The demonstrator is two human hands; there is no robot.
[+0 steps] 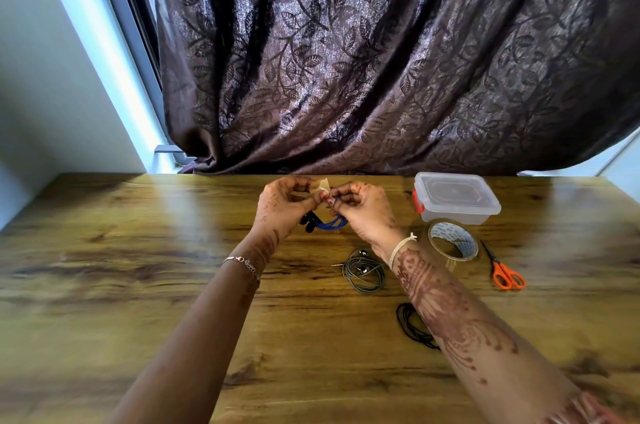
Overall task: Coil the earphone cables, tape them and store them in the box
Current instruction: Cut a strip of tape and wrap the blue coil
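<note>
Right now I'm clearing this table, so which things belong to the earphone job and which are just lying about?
Job in hand:
blue earphones, held in both hands
piece of tape at the fingers
grey coiled earphones
black earphones
tape roll
scissors
lidded plastic box

Lying about:
Nothing on the table; only the curtain behind it.

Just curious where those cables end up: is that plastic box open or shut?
Shut. The clear plastic box has its lid seated flat on top, red latch at its left end.
</note>
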